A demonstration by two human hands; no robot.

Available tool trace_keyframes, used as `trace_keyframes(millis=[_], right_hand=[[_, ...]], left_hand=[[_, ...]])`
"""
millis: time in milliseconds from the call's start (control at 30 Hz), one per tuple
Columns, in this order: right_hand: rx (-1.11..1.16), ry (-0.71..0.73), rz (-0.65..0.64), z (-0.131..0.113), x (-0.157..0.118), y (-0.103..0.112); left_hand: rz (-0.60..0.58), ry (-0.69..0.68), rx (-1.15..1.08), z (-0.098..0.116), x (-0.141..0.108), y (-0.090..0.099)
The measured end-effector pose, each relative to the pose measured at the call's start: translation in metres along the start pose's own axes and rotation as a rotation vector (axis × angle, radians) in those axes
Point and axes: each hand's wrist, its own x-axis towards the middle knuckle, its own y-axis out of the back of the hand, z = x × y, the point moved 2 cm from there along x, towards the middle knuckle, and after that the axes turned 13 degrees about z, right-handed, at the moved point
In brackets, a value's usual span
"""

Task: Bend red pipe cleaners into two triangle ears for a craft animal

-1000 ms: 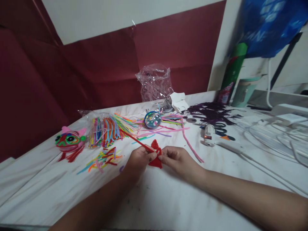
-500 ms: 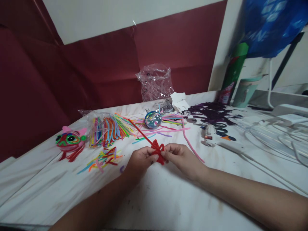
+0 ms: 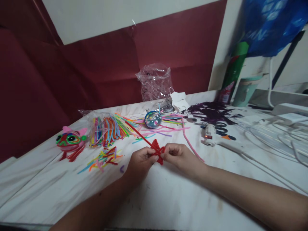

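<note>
Above the marble-patterned table, a red pipe cleaner (image 3: 156, 145) is folded into a small star- or flower-like shape, with one long straight end reaching up and to the left. My left hand (image 3: 141, 161) pinches its left side between thumb and fingertips. From the right, my right hand (image 3: 177, 155) pinches a small loop of the same pipe cleaner. The thumbs are nearly side by side, and my fingertips hide part of the red shape.
Pipe cleaner bundles (image 3: 110, 130) and cut scraps (image 3: 103, 160) lie left, beside a pink fish-like figure (image 3: 69, 141). Behind my hands sits a decorated clear ball (image 3: 153, 119). A hot glue gun (image 3: 210, 136), scissors (image 3: 220, 129), purple strands (image 3: 209, 112) and white cables (image 3: 271, 138) lie right.
The loop at the right of the red shape has become smaller between my fingers. The long straight end has tilted a little lower. Both hands keep nearly the same place.
</note>
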Motion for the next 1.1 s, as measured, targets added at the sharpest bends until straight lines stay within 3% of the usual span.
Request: trace_keyframes(millis=[267, 567, 767, 1100], right_hand=[[-0.133, 0.102, 0.037, 0.001, 0.0, 0.003], [-0.089, -0.019, -0.029, 0.005, 0.001, 0.001], [-0.054, -0.06, -0.052, 0.01, 0.003, 0.0], [0.014, -0.114, -0.022, 0.015, 0.002, -0.003]], left_hand=[[0.007, 0.091, -0.058, 0.0, 0.002, -0.006], [-0.044, 0.112, -0.061, -0.005, 0.005, -0.002], [-0.017, 0.167, -0.15, -0.013, 0.009, 0.001], [-0.066, 0.25, -0.219, -0.003, 0.006, -0.004]])
